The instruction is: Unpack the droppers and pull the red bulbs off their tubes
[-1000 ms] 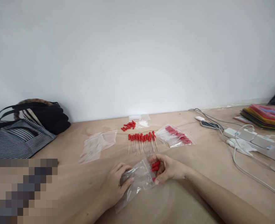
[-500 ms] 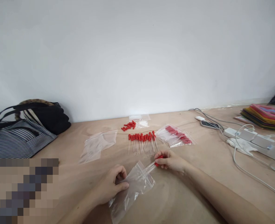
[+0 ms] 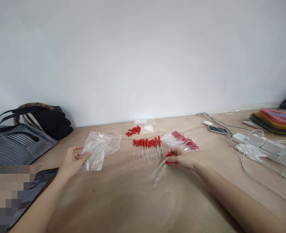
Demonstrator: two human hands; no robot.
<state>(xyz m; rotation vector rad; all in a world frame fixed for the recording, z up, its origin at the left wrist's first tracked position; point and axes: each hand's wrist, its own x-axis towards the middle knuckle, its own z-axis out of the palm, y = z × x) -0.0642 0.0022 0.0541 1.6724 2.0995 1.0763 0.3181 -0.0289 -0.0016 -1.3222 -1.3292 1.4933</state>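
My right hand (image 3: 180, 158) is closed on the red bulbs of a small bunch of clear droppers (image 3: 160, 170), whose tips point toward me over the wooden table (image 3: 133, 200). My left hand (image 3: 73, 159) holds an empty clear zip bag (image 3: 94, 149) at the left, over a pile of clear bags (image 3: 112, 144). Between the hands lies a row of several red-capped droppers (image 3: 147, 149). Behind them sit loose red caps (image 3: 133, 130) and a small bag (image 3: 146, 124). A bag of droppers (image 3: 183, 140) lies just beyond my right hand.
A striped bag with a dark bag on it (image 3: 24, 137) stands at the far left. A dark phone (image 3: 33, 191) lies by my left forearm. At the right are cables, a phone (image 3: 217, 130), a power strip (image 3: 266, 145) and a stack of coloured sheets (image 3: 275, 121).
My right hand pulled the droppers out of the zip bag and moved away toward the row. My left hand carried the emptied bag left to the bag pile.
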